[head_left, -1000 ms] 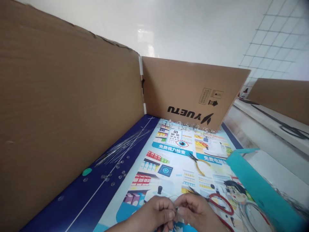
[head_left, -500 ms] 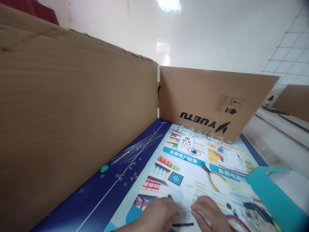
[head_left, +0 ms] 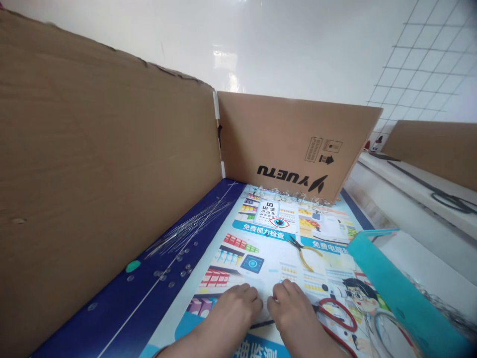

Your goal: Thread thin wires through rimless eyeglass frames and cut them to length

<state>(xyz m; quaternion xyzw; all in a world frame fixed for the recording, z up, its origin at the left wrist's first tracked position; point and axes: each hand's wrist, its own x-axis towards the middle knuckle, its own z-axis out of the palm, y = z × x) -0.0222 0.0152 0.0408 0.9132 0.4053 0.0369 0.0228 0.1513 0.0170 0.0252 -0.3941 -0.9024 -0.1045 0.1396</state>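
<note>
My left hand [head_left: 240, 302] and my right hand [head_left: 289, 303] are close together over the printed mat [head_left: 274, 268], knuckles up and fingers curled in. Whatever sits between their fingertips is hidden or too thin to make out. A thin dark strip [head_left: 263, 324] lies on the mat just below them. Beyond my right hand rest pliers with yellow handles [head_left: 307, 253], jaws pointing up and left. Red looped handles [head_left: 340, 314] lie beside my right wrist, the rest of that tool partly covered. A coil of pale wire [head_left: 383, 330] is farther right.
Tall cardboard panels [head_left: 112, 149] wall off the left and the back. Straight thin wires [head_left: 192, 228], small clear discs [head_left: 182, 272] and a green lump [head_left: 133, 266] lie at left. Small wire pieces [head_left: 294, 195] line the back panel. A teal-edged tray [head_left: 402, 288] holds metal bits at right.
My hands have drawn closer together, and my right hand's fingers have curled in. A faint thin loop seen between them earlier is now hidden. The view has shifted to the right.
</note>
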